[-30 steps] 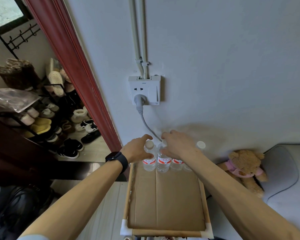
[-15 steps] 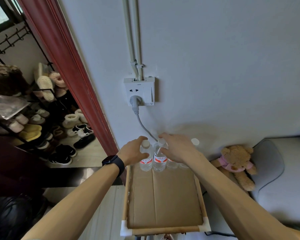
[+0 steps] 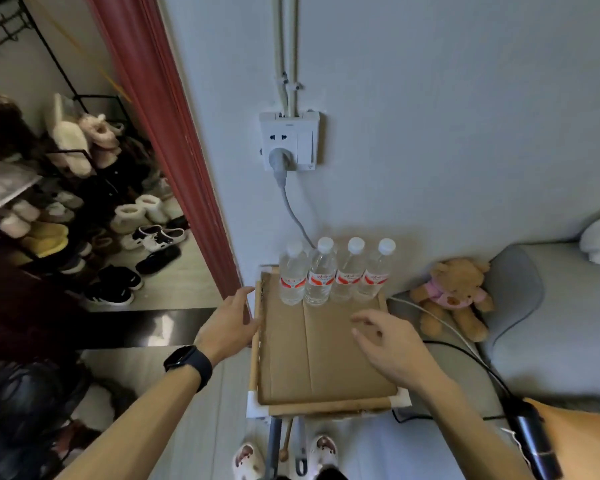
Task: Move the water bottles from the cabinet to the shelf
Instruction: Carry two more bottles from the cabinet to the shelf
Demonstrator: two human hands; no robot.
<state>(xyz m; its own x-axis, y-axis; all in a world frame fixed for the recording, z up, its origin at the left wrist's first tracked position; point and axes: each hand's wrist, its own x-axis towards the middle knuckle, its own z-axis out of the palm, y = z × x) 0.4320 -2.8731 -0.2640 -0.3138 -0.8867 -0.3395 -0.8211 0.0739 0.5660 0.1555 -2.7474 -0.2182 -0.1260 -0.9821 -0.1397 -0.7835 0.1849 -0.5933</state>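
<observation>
Water bottles (image 3: pixel 321 275) (4 in a row) look full, so heavyish and slick; best grabbed mid-body. Left hand (image 3: pixel 231 323) and right hand (image 3: pixel 392 348) both loose-fingered, empty.

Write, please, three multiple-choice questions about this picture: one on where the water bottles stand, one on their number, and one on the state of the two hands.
1. Where on the shelf do the water bottles stand?
A. Along its far edge, by the wall
B. Along its near edge
C. In its middle

2. How many water bottles are there?
A. Two
B. Four
C. Six

3. What do the left hand and the right hand hold?
A. One bottle each
B. Nothing
C. One bottle together

Answers:
1 A: the row stands at the edge nearest the wall.
2 B: four white caps show side by side.
3 B: both hands are apart from the bottles, with the fingers relaxed.
</observation>
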